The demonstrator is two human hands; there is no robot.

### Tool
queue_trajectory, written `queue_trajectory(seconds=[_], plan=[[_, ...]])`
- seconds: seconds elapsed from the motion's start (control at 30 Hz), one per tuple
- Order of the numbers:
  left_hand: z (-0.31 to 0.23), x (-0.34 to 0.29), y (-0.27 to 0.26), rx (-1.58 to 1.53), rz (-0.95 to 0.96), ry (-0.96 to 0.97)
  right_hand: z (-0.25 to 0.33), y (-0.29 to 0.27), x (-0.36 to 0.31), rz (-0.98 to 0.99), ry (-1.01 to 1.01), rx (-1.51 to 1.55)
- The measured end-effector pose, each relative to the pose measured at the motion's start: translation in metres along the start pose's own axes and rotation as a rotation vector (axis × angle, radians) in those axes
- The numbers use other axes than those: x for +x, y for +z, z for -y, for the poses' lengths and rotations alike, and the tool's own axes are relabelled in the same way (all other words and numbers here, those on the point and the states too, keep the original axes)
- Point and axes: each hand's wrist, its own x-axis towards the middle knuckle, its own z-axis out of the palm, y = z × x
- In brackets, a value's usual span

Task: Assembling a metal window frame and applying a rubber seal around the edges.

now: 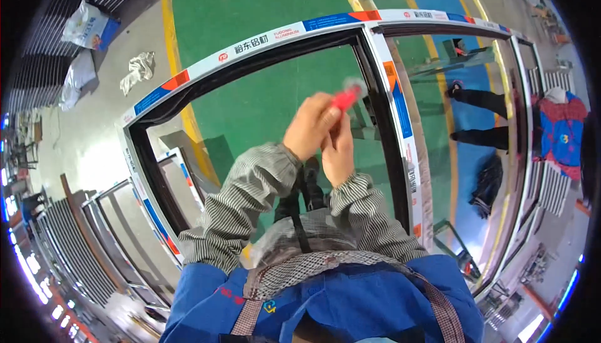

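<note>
Both my hands meet above the left opening of a large window frame (382, 55), whose white face carries blue and orange printed film and whose inner edges are black. My left hand (308, 127) is closed around the lower end of a red-handled tool (346, 98). Its far end is a whitish round tip, smeared by motion, so the exact kind cannot be made out. Close against the left hand, my right hand (339, 157) has its fingers closed at the same end of the handle. The tool points up and right, near the frame's middle bar.
A person in a blue and red top (561, 133) stands at the right, beyond the frame. White sacks (91, 25) and a crumpled cloth (137, 72) lie at upper left. Smaller frames (119, 218) stand at lower left. A dark bag (487, 183) shows through the right opening.
</note>
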Motion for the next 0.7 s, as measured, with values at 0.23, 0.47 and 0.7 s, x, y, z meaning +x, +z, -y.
queue_trajectory(seconds=[0.23, 0.47, 0.7], plan=[[-0.017, 0.044, 0.005, -0.291, 0.092, -0.597, 0.070, -0.078, 0.094, -0.468, -0.633, -0.959], [0.020, 0.059, 0.051, 0.083, 0.040, -0.548, 0.016, -0.105, 0.159, 0.027, -0.127, -0.574], [0.028, 0.094, 0.040, 0.009, -0.041, -0.517, 0.014, -0.097, 0.154, 0.011, -0.219, -0.394]])
